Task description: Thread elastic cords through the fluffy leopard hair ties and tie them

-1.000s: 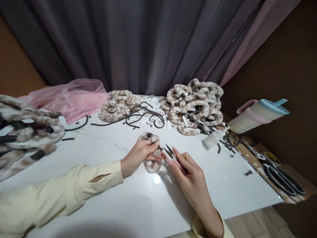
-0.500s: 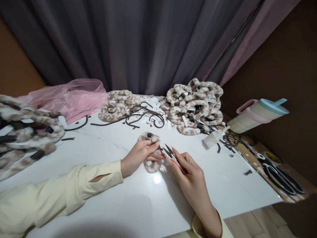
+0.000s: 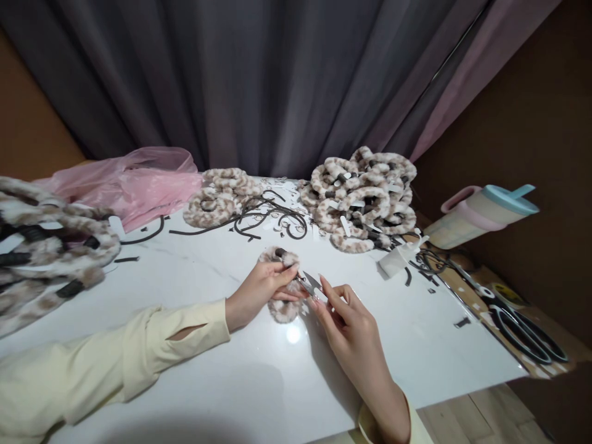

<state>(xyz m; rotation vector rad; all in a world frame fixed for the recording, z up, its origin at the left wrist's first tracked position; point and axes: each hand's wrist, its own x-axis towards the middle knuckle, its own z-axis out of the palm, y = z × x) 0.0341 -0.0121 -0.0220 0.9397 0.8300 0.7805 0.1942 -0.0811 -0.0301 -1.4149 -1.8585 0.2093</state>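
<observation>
A white and brown furry ring (image 3: 283,311) with a dark band on its top is pinched in my left hand (image 3: 266,287), just above the table. My right hand (image 3: 354,324) holds small thread snips (image 3: 314,282), blades spread and pointing left. One blade reaches the ring's right side by my left fingertips, where a small dark bit shows. My fingers partly cover both the ring and the handles of the snips.
Similar furry rings are heaped at the back right (image 3: 370,197), back middle (image 3: 210,206) and far left (image 3: 69,240). Black cords (image 3: 272,213) lie behind my hands. A white bottle (image 3: 394,260), a tumbler (image 3: 481,213) and large scissors (image 3: 520,330) are on the right.
My right hand has turned the snips and moved them slightly left, so a blade now meets the ring's side. My left hand and the ring have stayed put.
</observation>
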